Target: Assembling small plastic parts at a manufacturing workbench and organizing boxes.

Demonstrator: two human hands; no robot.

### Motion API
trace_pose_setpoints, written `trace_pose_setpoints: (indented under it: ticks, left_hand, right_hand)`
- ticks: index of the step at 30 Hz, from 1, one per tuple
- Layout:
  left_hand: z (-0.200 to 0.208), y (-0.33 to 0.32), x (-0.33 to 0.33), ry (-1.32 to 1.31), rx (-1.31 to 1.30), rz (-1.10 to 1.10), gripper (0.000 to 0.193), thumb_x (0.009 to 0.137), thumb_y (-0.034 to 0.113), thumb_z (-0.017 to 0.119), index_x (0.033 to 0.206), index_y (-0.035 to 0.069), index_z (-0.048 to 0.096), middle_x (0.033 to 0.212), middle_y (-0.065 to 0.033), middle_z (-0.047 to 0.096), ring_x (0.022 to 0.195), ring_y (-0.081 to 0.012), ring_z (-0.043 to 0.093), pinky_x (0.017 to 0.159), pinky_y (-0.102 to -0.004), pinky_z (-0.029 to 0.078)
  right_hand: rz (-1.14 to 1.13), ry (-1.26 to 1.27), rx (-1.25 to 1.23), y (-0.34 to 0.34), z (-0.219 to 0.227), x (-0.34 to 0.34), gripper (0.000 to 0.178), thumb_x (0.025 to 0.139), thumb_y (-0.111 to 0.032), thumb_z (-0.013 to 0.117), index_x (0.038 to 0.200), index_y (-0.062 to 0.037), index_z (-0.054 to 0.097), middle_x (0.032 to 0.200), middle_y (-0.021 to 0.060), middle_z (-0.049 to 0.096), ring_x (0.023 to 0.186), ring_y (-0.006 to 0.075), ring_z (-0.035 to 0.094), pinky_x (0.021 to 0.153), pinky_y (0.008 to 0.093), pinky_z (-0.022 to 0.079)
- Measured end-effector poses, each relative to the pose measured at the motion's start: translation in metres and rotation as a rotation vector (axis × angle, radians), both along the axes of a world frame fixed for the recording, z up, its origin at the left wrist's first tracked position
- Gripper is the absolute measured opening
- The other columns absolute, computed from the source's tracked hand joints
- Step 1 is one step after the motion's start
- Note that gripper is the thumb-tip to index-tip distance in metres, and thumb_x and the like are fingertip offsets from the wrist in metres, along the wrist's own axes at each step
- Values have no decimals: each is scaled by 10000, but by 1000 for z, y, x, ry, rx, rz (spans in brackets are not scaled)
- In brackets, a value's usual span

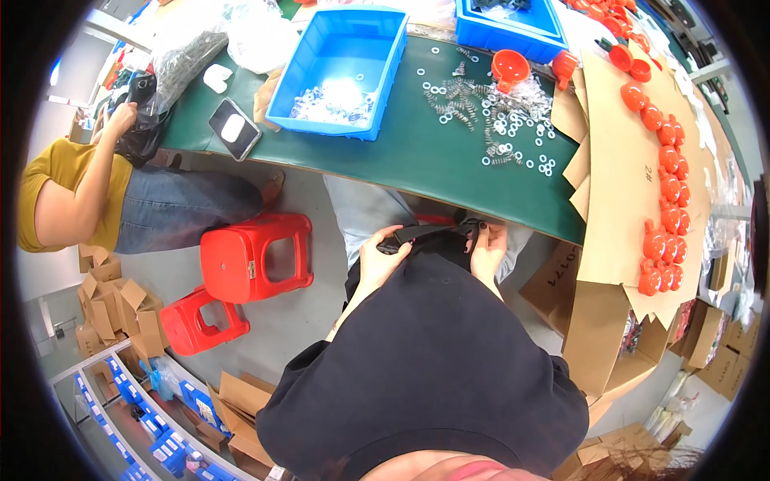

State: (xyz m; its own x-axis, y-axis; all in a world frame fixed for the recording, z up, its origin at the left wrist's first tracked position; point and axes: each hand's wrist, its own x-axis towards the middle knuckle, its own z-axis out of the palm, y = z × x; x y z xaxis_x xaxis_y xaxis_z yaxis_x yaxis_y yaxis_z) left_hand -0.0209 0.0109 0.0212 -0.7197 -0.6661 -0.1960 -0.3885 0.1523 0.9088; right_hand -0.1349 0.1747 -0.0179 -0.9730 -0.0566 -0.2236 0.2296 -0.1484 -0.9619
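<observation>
A black strap (433, 230) stretches between my hands, just below the table's near edge and in front of my black shirt. My left hand (378, 258) is closed around one end, where a dark piece like a buckle (391, 244) shows at the fingers. The other end is pinched by my right hand (488, 250), fingertips up near the table edge. What lies under the right fingers is partly hidden. Beyond my hands, loose metal springs (459, 100), white rings (513, 128) and a red cup-shaped part (511, 70) lie on the green tabletop (401, 164).
A blue bin (345, 68) holds small pale parts. A phone (234, 128) lies near a co-worker (80, 184) at left, who handles a black bag. Red stools (241, 256) stand below. At right, rows of red parts (670, 188) sit on cardboard (613, 184) over an open carton (597, 337).
</observation>
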Motion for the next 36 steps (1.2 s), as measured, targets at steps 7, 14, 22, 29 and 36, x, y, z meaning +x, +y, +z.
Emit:
trace_pose_setpoints:
  ticks: [7,14,22,29,36]
  left_hand:
    - [22,-15,0,-139,-38,-239,352,658,175,730,981,48,671,748,-74,644,707,-135,615,692,-257,484]
    - [38,-62,5,-135,-211,-572,358,653,211,693,968,42,658,872,-137,657,815,-275,646,758,-324,501]
    - [53,-63,-7,-153,-295,-845,362,679,213,694,994,43,638,863,-136,660,766,-287,645,709,-348,511]
    - [60,-57,-25,-256,-162,-968,352,722,239,685,1025,69,629,815,-131,656,694,-260,640,643,-326,497]
    - [35,-61,-34,-244,115,-743,258,840,186,538,999,-10,591,741,-69,638,654,-129,583,628,-282,455]
  right_hand:
    - [206,17,79,23,0,-8,81,940,-78,474,970,-5,456,727,117,597,491,111,505,455,229,418]
    - [485,758,677,43,34,-9,116,772,-63,646,876,-63,594,899,94,611,632,250,619,559,277,502]
    - [763,1092,932,75,52,-24,149,741,-120,643,871,-135,573,818,-10,578,442,157,525,440,281,445]
    - [744,1204,1023,98,44,-24,177,738,-148,633,900,-135,562,755,-18,543,432,129,498,431,260,426]
    - [607,946,1023,73,45,-9,151,779,-158,651,895,-112,566,682,26,543,493,195,557,471,303,445]
